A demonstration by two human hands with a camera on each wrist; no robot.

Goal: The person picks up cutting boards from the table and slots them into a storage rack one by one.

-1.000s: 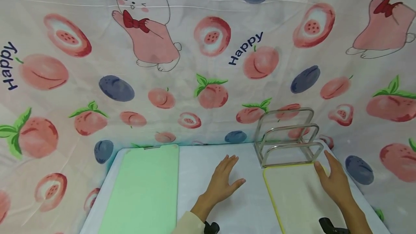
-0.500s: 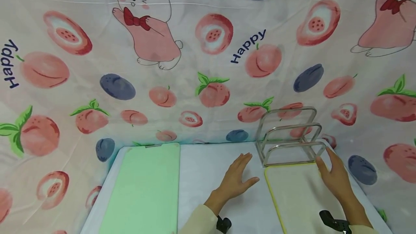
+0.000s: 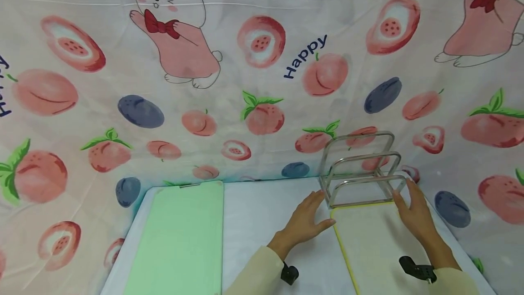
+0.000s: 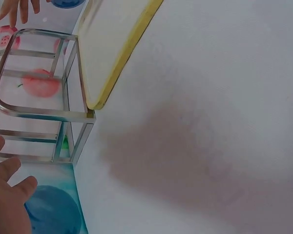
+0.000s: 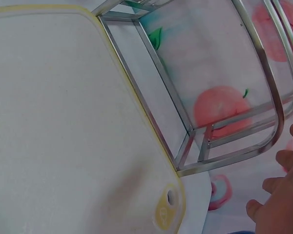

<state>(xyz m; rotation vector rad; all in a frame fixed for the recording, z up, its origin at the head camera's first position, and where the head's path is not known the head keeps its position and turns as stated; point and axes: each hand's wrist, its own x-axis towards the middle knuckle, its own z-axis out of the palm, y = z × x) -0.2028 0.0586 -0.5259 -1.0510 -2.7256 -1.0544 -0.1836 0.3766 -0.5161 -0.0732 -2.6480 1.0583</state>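
Both hands have slid forward: the left hand (image 3: 304, 222) and right hand (image 3: 413, 213), fingers relaxed and holding nothing, now flank the steel rack (image 3: 360, 172) at the table's back. It looks rigid and light; the outer wire loops are the places to grip, just behind the yellow-rimmed cutting board (image 3: 376, 245).

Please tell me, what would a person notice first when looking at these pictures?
First, the printed cloth with peaches, plums and rabbits, filling the background behind the table. Then the metal rack at the back right, with the left hand and right hand on either side of it. A yellow-rimmed board lies before the rack, a green board on the left.
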